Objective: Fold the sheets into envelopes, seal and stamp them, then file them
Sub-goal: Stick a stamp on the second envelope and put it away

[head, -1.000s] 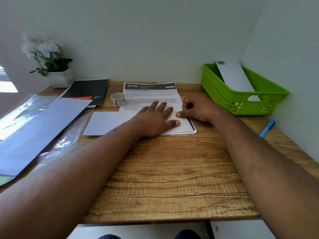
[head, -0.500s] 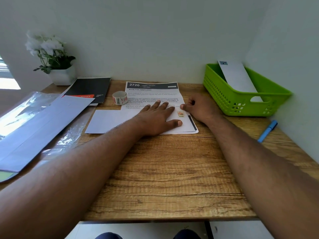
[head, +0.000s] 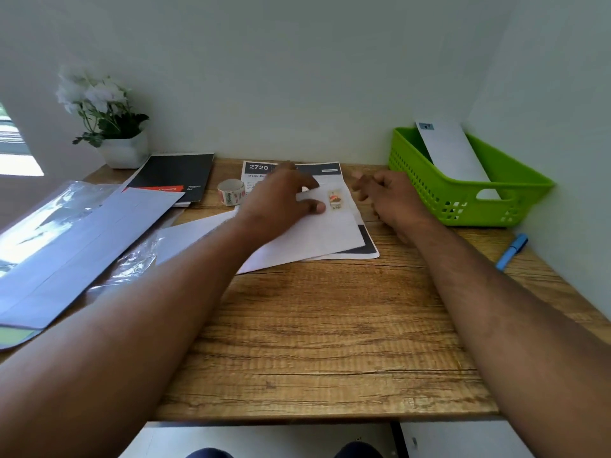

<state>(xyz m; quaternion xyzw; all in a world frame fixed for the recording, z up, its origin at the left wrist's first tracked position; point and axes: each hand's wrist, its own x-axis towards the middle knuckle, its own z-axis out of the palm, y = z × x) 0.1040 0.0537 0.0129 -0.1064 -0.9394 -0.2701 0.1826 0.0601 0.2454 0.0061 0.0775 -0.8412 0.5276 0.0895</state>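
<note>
A white envelope (head: 314, 233) lies tilted on the wooden desk (head: 324, 325), partly covering a printed sheet (head: 325, 170) headed "2720". A small colourful stamp (head: 334, 200) sits near the envelope's far right corner. My left hand (head: 281, 196) is over the envelope's far edge, thumb on top just left of the stamp and fingers curled past the edge, gripping it; the hand is blurred. My right hand (head: 386, 196) hovers just right of the envelope with loosely curled fingers, holding nothing.
A green basket (head: 463, 206) at the back right holds a stamped envelope (head: 453, 150). A blue pen (head: 511, 251) lies by the right wall. A tape roll (head: 231, 192), black notebook (head: 175, 173), potted plant (head: 109, 127) and blank envelopes on plastic wrap (head: 82, 233) occupy the left.
My right hand has let go of the stamp and drawn off to the right. My left hand has moved from pressing flat to gripping the envelope, which has turned and now lies tilted.
</note>
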